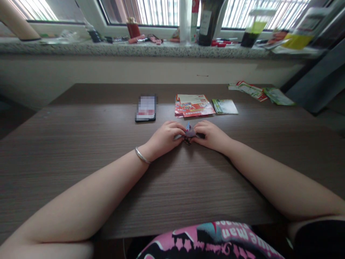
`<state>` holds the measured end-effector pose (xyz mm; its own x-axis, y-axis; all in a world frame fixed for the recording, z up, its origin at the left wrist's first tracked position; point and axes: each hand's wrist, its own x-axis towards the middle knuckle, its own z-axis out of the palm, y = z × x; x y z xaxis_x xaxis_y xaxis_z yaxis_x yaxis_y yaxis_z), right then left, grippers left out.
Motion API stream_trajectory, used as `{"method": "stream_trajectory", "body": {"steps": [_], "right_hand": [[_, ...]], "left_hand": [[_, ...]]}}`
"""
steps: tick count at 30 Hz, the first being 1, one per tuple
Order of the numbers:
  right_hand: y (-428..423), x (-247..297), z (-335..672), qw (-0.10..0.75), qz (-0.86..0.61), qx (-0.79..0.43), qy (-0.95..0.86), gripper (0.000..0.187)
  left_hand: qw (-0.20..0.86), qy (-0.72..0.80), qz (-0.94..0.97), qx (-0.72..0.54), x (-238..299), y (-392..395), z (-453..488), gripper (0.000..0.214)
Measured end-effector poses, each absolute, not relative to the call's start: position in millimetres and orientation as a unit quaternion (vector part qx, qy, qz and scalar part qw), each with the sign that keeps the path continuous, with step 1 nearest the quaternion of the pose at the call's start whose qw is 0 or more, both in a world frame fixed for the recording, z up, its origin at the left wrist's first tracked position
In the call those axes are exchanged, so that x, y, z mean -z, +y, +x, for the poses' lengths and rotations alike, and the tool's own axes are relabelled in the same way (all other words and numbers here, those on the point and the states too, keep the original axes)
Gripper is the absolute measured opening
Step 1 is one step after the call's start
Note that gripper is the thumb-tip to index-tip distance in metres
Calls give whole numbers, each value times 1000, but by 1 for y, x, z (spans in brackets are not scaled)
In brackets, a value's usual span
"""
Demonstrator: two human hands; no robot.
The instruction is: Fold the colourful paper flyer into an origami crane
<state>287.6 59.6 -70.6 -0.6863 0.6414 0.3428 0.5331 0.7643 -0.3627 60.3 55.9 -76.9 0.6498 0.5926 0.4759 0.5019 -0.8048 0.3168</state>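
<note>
My left hand (165, 138) and my right hand (211, 136) rest on the brown wooden table (81, 162), fingertips meeting at its middle. Between them sits a small folded piece of purple paper (189, 132), with a blue tip poking up. Both hands pinch it from either side, fingers curled. A silver bangle (141, 155) circles my left wrist. Most of the folded paper is hidden by my fingers.
Beyond my hands lie a black phone (146, 108), a stack of red leaflets (192, 105) and a green leaflet (224, 106). More leaflets (250, 89) lie far right. The stone windowsill (107, 48) holds bottles, a jar and small clutter.
</note>
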Motion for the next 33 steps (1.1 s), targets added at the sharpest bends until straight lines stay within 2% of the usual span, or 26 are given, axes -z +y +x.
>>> {"method": "stream_trajectory", "body": {"steps": [12, 17, 23, 28, 33], "right_hand": [[39, 56, 284, 110, -344, 52, -931, 20], [33, 53, 279, 80, -381, 81, -917, 22], [46, 66, 282, 146, -396, 24, -906, 18], [59, 73, 284, 236, -337, -80, -908, 12], [64, 77, 283, 281, -393, -123, -867, 10]], "left_hand": [[-4, 278, 936, -217, 68, 49, 59, 16], [-10, 297, 934, -198, 67, 48, 61, 17], [18, 310, 927, -210, 72, 50, 63, 14], [35, 316, 925, -206, 77, 51, 65, 30], [50, 296, 927, -224, 78, 57, 64, 22]]}}
